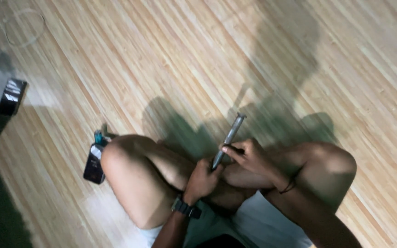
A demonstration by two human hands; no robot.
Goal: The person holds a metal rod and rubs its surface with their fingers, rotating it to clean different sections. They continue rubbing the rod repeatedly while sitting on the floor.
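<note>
Pale wooden floorboards [171, 55] fill the frame, crossed by the person's shadow. At lower centre the left hand [201, 180], with a dark watch [185, 207] on its wrist, has its fingers curled tight around the lower end of a grey metal rod [228, 139] that slants up toward the middle. The right hand [249, 156] pinches the rod midway with fingers pressed together. Motion blur hides the rod's tip. A dark phone [94, 164] lies at left beside the knee, partly hidden. Another dark object [12, 95], indistinct, sits at far left.

metal bar [228, 138] base hidden by hands, blurred
</note>
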